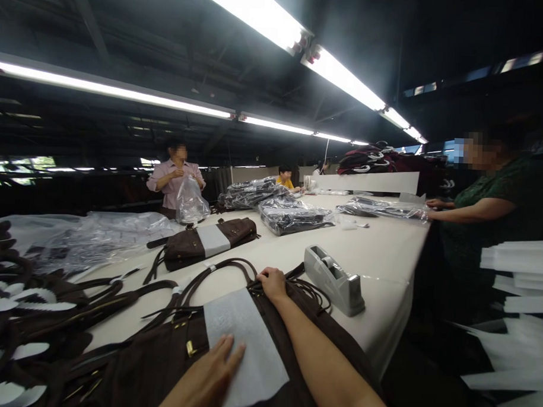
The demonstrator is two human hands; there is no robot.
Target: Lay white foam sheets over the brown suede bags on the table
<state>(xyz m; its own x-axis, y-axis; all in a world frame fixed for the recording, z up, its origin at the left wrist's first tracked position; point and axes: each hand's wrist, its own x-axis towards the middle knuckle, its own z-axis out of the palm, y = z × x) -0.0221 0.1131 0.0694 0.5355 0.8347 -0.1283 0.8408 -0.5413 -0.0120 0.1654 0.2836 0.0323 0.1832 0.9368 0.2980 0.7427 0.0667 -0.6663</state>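
Observation:
In front of me a dark brown handbag lies on the table, with a strip of white paper across its middle. My left hand rests flat on that strip, its fingers stretched out. At the bag's far edge is my right hand, with fingers curled by the base of the handles; what is between them is hidden. The bag's looped handles and thin straps extend beyond that edge. To the right of my right hand stands a grey tape dispenser.
A second brown bag with a white band lies farther off. Plastic-wrapped bags are beyond it. More bags and straps crowd the left. One person holds clear plastic; another person works at the right edge. White strips hang at right.

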